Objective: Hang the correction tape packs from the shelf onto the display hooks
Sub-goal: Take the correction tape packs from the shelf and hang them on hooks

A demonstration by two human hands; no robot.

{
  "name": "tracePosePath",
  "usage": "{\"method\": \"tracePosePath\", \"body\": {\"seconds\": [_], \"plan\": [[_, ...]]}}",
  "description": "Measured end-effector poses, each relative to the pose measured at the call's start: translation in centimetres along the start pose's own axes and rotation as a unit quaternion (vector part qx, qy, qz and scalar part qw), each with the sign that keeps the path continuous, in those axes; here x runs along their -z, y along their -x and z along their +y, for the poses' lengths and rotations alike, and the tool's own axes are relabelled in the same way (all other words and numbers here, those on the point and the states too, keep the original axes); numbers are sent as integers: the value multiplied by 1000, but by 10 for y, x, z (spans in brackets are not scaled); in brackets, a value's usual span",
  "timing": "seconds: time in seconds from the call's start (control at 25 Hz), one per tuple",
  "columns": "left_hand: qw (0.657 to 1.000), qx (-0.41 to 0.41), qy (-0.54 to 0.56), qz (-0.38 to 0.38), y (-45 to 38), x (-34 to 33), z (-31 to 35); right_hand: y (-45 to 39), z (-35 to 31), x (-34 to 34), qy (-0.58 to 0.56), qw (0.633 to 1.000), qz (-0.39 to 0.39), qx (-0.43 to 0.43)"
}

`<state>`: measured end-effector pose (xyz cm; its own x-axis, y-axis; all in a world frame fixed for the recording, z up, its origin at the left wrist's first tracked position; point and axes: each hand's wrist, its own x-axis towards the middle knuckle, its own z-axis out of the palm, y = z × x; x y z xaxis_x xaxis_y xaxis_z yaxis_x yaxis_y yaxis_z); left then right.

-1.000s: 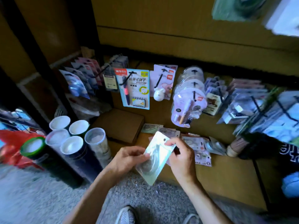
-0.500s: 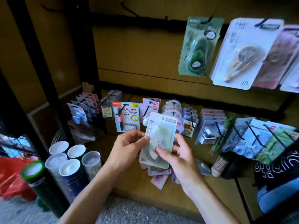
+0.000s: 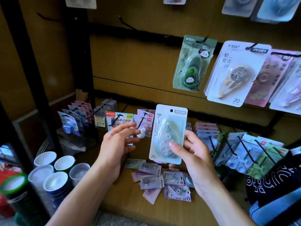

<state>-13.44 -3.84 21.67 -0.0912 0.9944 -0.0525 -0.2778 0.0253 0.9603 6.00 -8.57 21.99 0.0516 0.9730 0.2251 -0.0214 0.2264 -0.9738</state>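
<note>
A pale green card-backed correction tape pack (image 3: 168, 134), a flat rounded rectangle with a clear plastic blister and a punched hang hole at its top, stands upright in front of the wooden display wall, above the shelf. The right hand (image 3: 193, 154) has its fingers (image 3: 175, 148) clamped on the pack's lower right part, thumb across the blister. The left hand (image 3: 118, 144) is just beside it to the left, fingers apart and loosely spread, not touching the pack.

Below, on the wooden shelf (image 3: 123, 190), lies a loose heap of flat carded packs (image 3: 160, 181) in lilac, grey and green (overlapping, so no sure count).

Up to the right, a green carded pack with a panda-print dispenser (image 3: 193, 64) hangs on a black wire hook, and next to it a white carded pack with a clear dispenser (image 3: 236, 74), with pink ones behind it.

At lower left stand six round tubes with white caps (image 3: 57, 180), one rimmed in green; what they hold cannot be seen.
</note>
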Motion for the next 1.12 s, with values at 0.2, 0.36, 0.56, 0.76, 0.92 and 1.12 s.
{"method": "tracePosePath", "body": {"seconds": [0.2, 0.36, 0.56, 0.76, 0.92, 1.12], "plan": [[999, 9, 29, 24, -2, -1, -4, -29, -36, -13, -27, 998, -2, 53], [998, 20, 34, 43, -6, -3, 1, -76, -97, -40, -8, 991, 5, 133], [998, 22, 29, 55, -7, 2, 3, -100, -118, -56, 22, 990, 32, 135], [998, 17, 11, 58, 1, 9, 8, -92, -105, -61, 50, 988, 52, 137], [998, -2, -11, 59, 6, 12, 8, -86, -100, -59, 53, 982, 96, 156], [999, -7, -19, 50, 8, 7, 7, -91, -110, -62, 53, 982, 92, 159]]}}
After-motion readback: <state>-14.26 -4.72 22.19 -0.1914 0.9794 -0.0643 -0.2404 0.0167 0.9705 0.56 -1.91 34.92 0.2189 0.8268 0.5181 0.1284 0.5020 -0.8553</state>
